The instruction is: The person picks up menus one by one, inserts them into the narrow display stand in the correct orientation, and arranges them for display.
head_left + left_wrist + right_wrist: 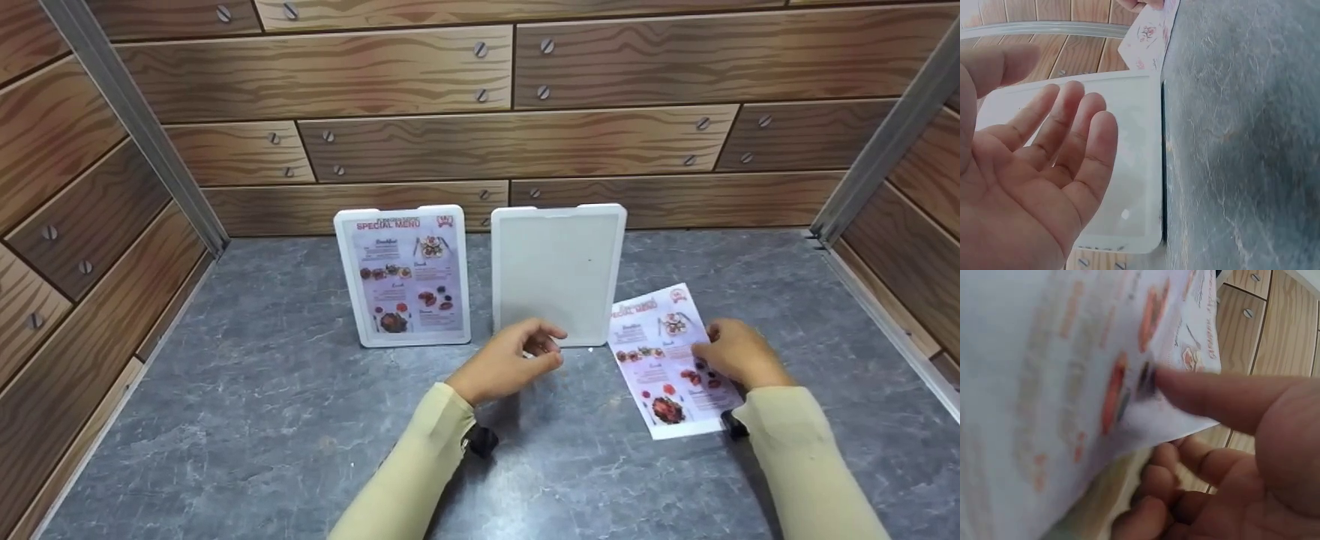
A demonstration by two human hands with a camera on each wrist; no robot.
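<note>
My right hand [739, 351] pinches the right edge of a printed menu sheet [660, 375], thumb on the printed face and the other fingers behind it, as the right wrist view shows. The sheet leans at a tilt, its upper left corner close to a blank white menu stand [559, 262]. In front of that stand's lower part hovers my left hand [510, 360], its fingers loosely bent and holding nothing. The left wrist view shows the same palm [1022, 208] turned up before the stand's pale panel [1129, 146].
Left of the blank stand, a second white stand [341, 240] stands upright with a matching menu in its frame. Both are on a grey marbled tabletop [285, 427]. Wood-plank-patterned walls [405, 75] with metal corner strips [142, 120] enclose the back and sides.
</note>
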